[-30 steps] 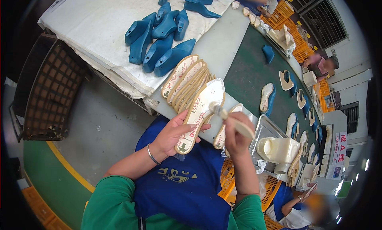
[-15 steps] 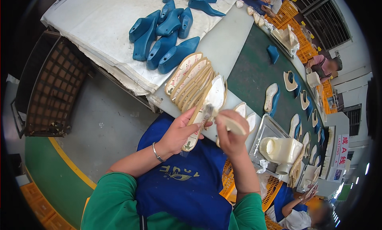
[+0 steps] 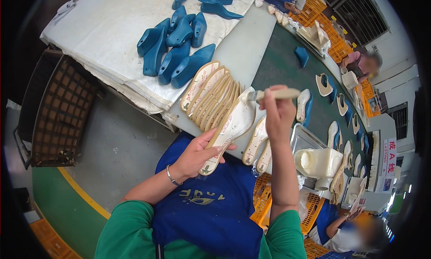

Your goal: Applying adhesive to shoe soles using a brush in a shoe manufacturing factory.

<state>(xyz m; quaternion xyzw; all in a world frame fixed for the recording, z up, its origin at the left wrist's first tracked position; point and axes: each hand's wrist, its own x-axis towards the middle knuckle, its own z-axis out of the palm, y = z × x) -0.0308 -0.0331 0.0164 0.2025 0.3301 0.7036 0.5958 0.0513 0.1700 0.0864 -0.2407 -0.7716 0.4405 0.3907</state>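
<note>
My left hand (image 3: 197, 155) grips the heel end of a cream insole (image 3: 239, 117), tilted above the table edge. A wood-handled brush (image 3: 286, 94) is in my closed right hand (image 3: 279, 115); its bristles meet the insole's toe end, which has a wet white look. Just beyond the held insole, a row of several insoles (image 3: 211, 94) leans together on the pale tabletop. Two more insoles (image 3: 255, 144) lie under and beside my right forearm, partly hidden by it.
Blue shoe lasts (image 3: 179, 57) lie on a white cloth (image 3: 107, 39). On the right are a metal tray (image 3: 301, 138), a white plastic jug (image 3: 319, 164) and a green conveyor belt (image 3: 287, 75) carrying lasts and shoe parts. Orange crates (image 3: 260, 198) stand below. Other people sit along the line.
My right hand has moved the brush away from me, from the insole's middle to its toe end. The view has shifted slightly, and the two insoles on the right show more fully.
</note>
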